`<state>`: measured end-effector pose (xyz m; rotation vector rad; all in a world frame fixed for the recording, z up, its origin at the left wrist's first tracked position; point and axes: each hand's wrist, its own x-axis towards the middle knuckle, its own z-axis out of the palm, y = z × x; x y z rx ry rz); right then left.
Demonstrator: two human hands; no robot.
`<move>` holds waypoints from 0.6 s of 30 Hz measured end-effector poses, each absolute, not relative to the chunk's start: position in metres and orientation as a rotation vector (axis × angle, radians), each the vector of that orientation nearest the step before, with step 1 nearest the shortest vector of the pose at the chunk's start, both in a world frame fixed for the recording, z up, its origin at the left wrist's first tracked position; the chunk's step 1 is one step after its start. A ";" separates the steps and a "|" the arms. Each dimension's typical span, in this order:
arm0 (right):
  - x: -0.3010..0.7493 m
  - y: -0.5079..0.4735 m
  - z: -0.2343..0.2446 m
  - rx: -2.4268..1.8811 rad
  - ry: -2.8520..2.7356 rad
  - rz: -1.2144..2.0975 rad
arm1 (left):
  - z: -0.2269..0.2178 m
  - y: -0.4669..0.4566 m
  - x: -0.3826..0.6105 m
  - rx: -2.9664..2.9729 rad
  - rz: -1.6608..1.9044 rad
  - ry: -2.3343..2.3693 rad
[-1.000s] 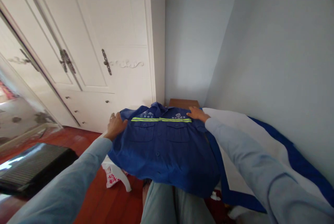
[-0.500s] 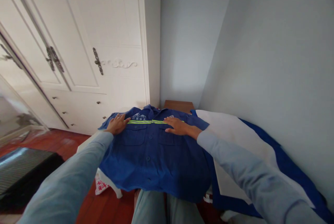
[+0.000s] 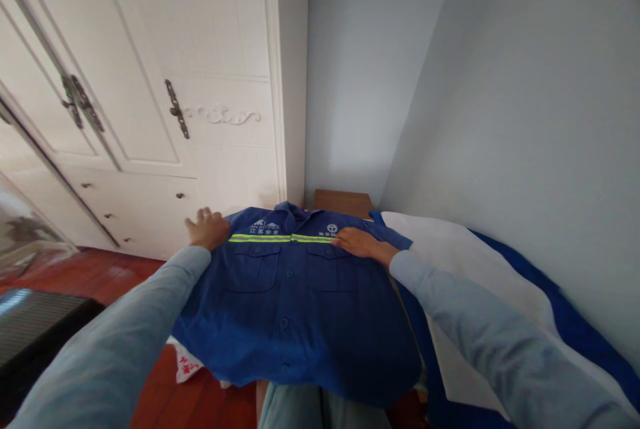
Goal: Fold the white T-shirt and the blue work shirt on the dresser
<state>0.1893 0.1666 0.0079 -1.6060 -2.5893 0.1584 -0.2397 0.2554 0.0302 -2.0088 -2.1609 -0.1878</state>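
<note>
Blue shirt is spread out in the middle, buttons up, by the person's legs. At far left is a dark ridged thing, maybe a case, with no insides showing. Next, the white wardrobe is closed, so its insides are hidden too. The left hand is at one shoulder. The shirt looks light, soft and floppy, so its shoulders seem good to hold. The right hand is by the yellow stripe. I cannot tell if either grip pinches cloth.
</note>
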 end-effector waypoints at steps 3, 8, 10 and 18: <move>0.161 0.184 0.021 -1.594 -2.501 -0.004 | 0.033 0.271 -0.205 -2.459 -0.185 -1.617; 0.143 0.215 0.002 -1.543 -2.495 -0.021 | 0.007 0.295 -0.172 -2.679 -0.131 -1.581; 0.152 0.220 -0.014 -1.604 -2.518 0.055 | -0.004 0.300 -0.176 -2.614 -0.064 -1.789; 0.188 0.206 -0.027 -1.564 -2.459 0.213 | 0.002 0.308 -0.217 -2.123 -0.109 -2.365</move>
